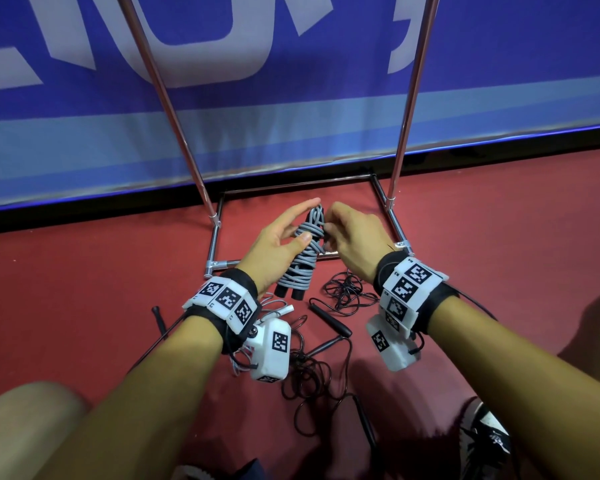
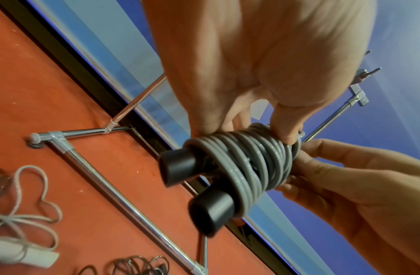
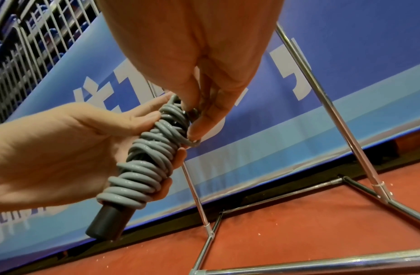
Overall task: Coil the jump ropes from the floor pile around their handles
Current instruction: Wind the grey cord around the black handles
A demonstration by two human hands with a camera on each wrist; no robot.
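Left hand [image 1: 277, 242] cradles the coiled grey rope [image 1: 303, 259], thumb across; right hand [image 1: 354, 239] pinches its top

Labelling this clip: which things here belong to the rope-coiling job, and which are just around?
Job:
- grey jump rope, coiled round its black handles, held by left hand and right hand
- loose black jump ropes on the floor

Just around:
- chrome rack
- blue banner

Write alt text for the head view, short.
Two hands hold a grey jump rope coiled around its black handles: the left hand grips the bundle while the right hand pinches the cord near the top. Below them, loose black ropes lie tangled on the red floor, before a metal rack.
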